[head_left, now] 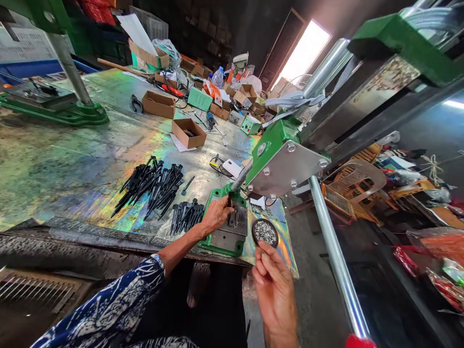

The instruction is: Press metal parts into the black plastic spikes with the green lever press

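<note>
My left hand point(217, 213) reaches onto the base of a green bench press point(237, 246), its fingers closed round a black spike-shaped piece point(229, 199) by the small fixture point(234, 218). Just in front of a round dark dish point(254, 237) of small silvery metal pins point(265, 231), my right hand point(273, 280) is raised with thumb and fingertips pinched together. Whatever sits in that pinch is too small to make out. Left of the press lie a small bunch of black spikes point(186, 216) and two larger piles point(165, 188), with one loose spike point(188, 185) apart.
The press head point(286, 159) hangs over the base, and its long metal lever point(337, 261) slants down at right. Open cardboard boxes point(188, 133), pliers point(136, 103) and clutter cover the far table. Another green press point(54, 108) stands at left. The table's front edge is close.
</note>
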Demonstrator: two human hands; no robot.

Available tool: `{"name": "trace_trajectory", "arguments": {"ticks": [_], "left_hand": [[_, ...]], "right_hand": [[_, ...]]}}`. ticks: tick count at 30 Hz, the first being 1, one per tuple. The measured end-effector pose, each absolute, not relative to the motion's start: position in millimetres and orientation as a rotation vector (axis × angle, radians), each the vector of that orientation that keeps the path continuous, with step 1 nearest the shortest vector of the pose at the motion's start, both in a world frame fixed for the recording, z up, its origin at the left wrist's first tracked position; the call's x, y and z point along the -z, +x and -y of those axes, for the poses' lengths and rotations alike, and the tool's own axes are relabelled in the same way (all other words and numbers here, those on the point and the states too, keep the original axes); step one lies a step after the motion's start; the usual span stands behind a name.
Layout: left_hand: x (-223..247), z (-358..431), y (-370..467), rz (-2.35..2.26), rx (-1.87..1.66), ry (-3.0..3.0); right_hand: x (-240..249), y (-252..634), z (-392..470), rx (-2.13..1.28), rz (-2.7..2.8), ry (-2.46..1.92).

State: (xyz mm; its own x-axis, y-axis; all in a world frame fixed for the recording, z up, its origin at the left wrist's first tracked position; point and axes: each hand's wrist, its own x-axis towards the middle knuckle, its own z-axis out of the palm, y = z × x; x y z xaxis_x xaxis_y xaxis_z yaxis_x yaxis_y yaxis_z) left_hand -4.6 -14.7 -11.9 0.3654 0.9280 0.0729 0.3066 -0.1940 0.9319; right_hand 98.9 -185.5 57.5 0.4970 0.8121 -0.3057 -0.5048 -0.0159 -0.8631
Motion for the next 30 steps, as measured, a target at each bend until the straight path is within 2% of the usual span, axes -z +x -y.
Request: {"name": "trace_trajectory", "arguments": {"ticks": [6, 20, 24, 30], "left_hand": [[13, 13, -4, -1.137, -0.779, 1.766], [12, 8, -3, -1.142, -0.651, 2.085], [11, 9, -1, -1.130, -0.520, 2.252], [9, 9, 1, -1.102, -0.407, 2.363]], "right_hand": [[-84, 129, 221, -1.020, 0.394, -1.190], [-62, 210, 232, -1.505, 0.566, -0.945], [-87, 211, 232, -1.496, 0.544, -1.124], [-158, 156, 238, -1.171, 0.459, -1.408]]}}
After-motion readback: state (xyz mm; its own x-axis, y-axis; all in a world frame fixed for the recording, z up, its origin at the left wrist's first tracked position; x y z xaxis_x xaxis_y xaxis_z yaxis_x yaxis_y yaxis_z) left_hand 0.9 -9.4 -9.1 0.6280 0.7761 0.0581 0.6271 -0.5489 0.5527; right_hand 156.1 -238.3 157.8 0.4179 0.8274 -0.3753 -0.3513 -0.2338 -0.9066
